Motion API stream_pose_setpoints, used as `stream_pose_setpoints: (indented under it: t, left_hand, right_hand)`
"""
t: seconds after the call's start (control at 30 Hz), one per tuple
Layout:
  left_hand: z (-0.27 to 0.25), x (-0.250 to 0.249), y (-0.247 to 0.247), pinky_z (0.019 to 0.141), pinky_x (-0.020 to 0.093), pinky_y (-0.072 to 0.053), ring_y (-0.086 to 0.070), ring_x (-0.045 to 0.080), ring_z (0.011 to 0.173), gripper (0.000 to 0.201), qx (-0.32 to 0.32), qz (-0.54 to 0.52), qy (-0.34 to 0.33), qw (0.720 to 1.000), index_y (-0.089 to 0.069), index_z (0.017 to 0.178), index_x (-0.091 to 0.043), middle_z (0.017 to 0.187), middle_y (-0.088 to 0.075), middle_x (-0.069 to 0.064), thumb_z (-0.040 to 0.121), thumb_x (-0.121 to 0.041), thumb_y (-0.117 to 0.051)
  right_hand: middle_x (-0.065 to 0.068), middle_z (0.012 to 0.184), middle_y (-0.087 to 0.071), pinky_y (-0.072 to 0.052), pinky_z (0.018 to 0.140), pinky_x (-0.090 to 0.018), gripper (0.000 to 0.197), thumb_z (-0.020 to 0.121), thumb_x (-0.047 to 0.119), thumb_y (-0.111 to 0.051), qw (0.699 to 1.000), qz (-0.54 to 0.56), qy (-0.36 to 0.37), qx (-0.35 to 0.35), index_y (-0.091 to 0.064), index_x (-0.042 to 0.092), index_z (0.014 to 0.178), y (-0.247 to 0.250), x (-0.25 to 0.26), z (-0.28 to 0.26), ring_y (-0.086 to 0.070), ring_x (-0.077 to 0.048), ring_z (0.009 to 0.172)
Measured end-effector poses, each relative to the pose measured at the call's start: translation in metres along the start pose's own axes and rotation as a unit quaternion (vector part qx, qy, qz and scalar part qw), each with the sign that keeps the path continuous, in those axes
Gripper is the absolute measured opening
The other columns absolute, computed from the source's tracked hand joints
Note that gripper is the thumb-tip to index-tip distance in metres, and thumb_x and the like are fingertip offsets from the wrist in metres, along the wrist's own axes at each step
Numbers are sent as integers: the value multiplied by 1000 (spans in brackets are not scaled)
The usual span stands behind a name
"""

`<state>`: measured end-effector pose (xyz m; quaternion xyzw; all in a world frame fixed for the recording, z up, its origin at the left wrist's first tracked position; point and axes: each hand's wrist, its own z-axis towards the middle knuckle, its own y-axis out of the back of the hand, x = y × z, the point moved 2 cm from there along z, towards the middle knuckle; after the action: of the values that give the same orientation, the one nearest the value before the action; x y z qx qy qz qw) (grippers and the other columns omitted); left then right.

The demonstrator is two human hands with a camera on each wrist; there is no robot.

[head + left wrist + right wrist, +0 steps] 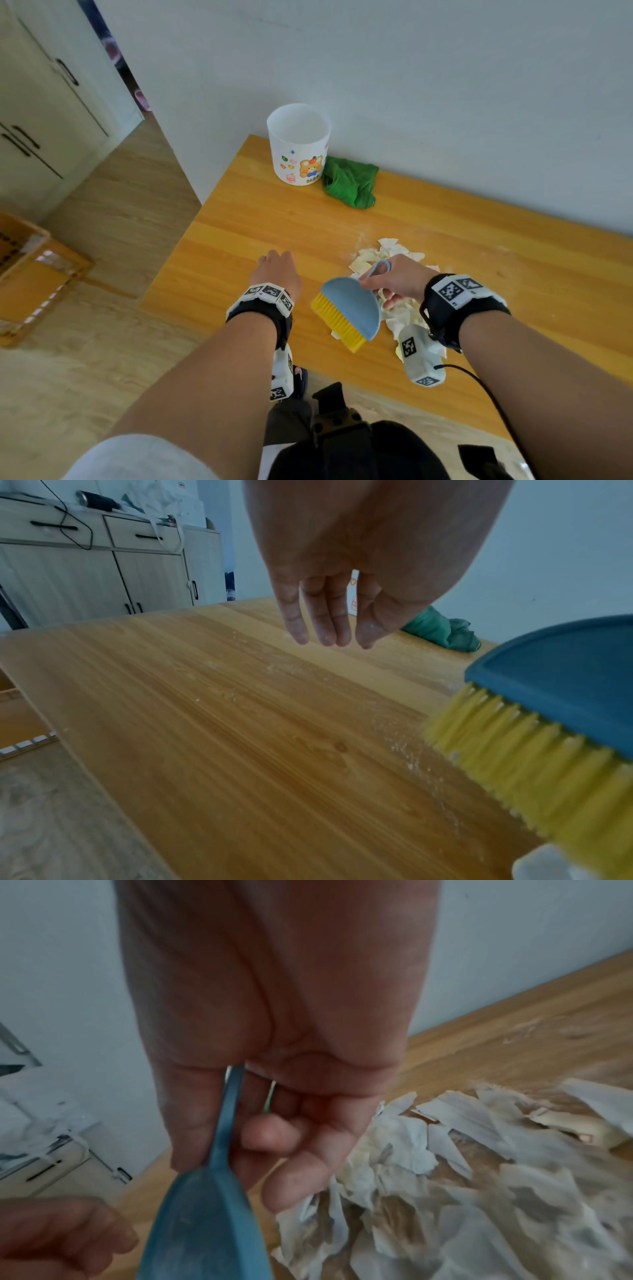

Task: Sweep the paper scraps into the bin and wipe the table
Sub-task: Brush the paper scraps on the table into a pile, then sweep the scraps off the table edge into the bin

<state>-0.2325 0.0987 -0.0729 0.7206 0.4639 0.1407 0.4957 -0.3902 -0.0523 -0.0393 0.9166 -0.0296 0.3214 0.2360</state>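
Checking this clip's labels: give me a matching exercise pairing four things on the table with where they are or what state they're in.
Things:
1. brush
2. green cloth
3. white bin
4. paper scraps

Places or states:
a. crumpled by the wall
b. piled on the table under the right hand
c. upright at the table's far corner
d. held by its loop handle, yellow bristles down

Pairs: 1-d, 2-a, 3-c, 4-b
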Motion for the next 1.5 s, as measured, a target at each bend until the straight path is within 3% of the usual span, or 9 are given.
stream_pose_setpoints:
  t: [0.1,0.23,0.37,0.5,0.73,1.0,1.17,1.27,1.5]
  left_hand:
    - [-6,2,-6,96,40,-47,-41,29,125,32,4,-1,7,1000,-51,124,-13,135,-43,10,95,-5,-42]
    - [-13,0,-10,95,40,-48,-43,29,121,31,0,0,6,1000,-52,123,-14,132,-44,10,95,-6,-43]
    - [-16,-12,-11,90,38,-49,-43,29,120,32,-7,0,-1,1000,-52,123,-13,132,-44,10,94,-4,-44]
    - [-18,-28,-11,94,39,-47,-43,28,120,33,-9,0,-14,1000,-52,124,-14,131,-45,9,94,-4,-44]
    - [-12,-46,0,94,39,-48,-42,28,123,35,-8,-14,-13,1000,-51,126,-15,134,-43,8,94,-4,-44]
    - [34,-54,54,94,40,-50,-49,27,119,34,-51,-25,-23,998,-55,124,-14,130,-50,8,91,-7,-49]
    - [71,-53,88,85,37,-54,-56,24,98,25,-65,-25,-32,997,-59,109,-11,119,-58,9,88,-4,-47]
    - [97,-47,103,85,36,-52,-56,25,105,33,-71,-23,-40,996,-57,118,-14,123,-56,7,88,-6,-46]
    - [148,-30,136,74,38,-55,-64,33,93,19,-84,-43,12,996,-60,101,-6,101,-66,14,90,-10,-45]
  right_hand:
    - [-1,62,-60,-57,53,-23,21,87,17,-68,999,-41,10,3,-71,4,103,-4,-9,0,-55,-11,53]
    - [-3,76,-64,-55,54,-26,16,89,18,-66,994,-67,38,-78,-73,6,97,8,-19,1,-57,-14,58]
    - [-4,73,-66,-55,51,-26,16,89,17,-67,994,-7,48,-96,-73,4,97,28,-22,-7,-59,-12,50]
    - [-6,68,-67,-60,59,-29,16,87,14,-70,995,55,35,-79,-72,1,97,47,-21,-18,-62,-16,52]
    - [-13,69,-63,-52,52,-23,27,86,13,-69,982,98,52,-153,-68,-9,101,78,-22,-25,-58,-18,56]
    - [-10,60,-57,-52,62,-32,23,84,14,-69,970,97,55,-218,-68,-7,91,105,5,-12,-53,-20,55]
    - [-8,60,-56,-50,57,-29,23,85,13,-67,965,77,56,-245,-67,-9,93,119,35,10,-53,-19,53]
    - [-11,60,-56,-49,60,-32,30,81,13,-67,964,61,52,-255,-64,-15,91,122,54,31,-54,-21,54]
    - [-25,81,-70,-47,59,-34,26,79,13,-59,968,11,71,-239,-64,-12,84,109,95,72,-55,-22,61]
